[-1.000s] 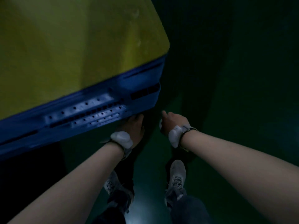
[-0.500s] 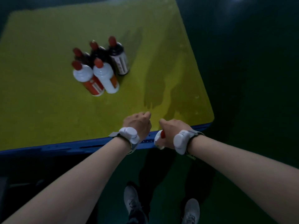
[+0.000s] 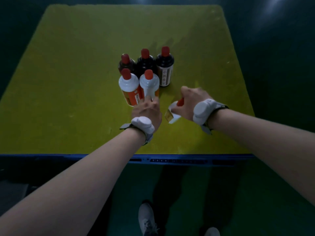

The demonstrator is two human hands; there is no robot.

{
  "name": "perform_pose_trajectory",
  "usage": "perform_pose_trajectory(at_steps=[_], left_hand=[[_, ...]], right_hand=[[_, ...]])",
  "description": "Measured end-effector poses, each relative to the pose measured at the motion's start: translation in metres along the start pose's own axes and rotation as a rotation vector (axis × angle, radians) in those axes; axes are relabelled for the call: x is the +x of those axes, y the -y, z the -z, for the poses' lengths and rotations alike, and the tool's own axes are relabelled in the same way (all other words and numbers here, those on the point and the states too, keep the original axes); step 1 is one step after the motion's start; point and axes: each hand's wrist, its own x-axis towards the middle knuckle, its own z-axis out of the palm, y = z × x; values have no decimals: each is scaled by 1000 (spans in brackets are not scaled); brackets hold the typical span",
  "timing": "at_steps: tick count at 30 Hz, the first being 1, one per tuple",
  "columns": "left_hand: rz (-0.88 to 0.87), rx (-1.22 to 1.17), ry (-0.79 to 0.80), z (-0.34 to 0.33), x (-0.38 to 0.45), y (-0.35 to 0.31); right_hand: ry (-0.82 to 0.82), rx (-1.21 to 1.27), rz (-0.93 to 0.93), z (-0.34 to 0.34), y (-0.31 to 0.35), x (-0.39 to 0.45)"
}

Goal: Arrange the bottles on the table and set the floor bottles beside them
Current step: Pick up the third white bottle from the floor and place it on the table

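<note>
Table [image 3: 68, 82]: five bottles [image 3: 146, 65] clustered upright. Right hand [image 3: 192, 101] grasps a sixth, white bottle [image 3: 173, 111], tilted, unplaced. Left hand [image 3: 148, 109]: fingers extended, touching front white bottle [image 3: 149, 86]; floor bottles unseen.
</note>
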Motion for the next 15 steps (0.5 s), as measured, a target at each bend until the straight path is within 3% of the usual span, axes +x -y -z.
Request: perform_pose_trajectory(at_steps=[4, 15], left_hand=[[-23, 45, 42, -6, 18, 10], [-52, -14, 115, -4, 22, 30]], right_hand=[[-81, -12, -69, 5, 12, 41], [-43, 62, -228, 5, 25, 100]])
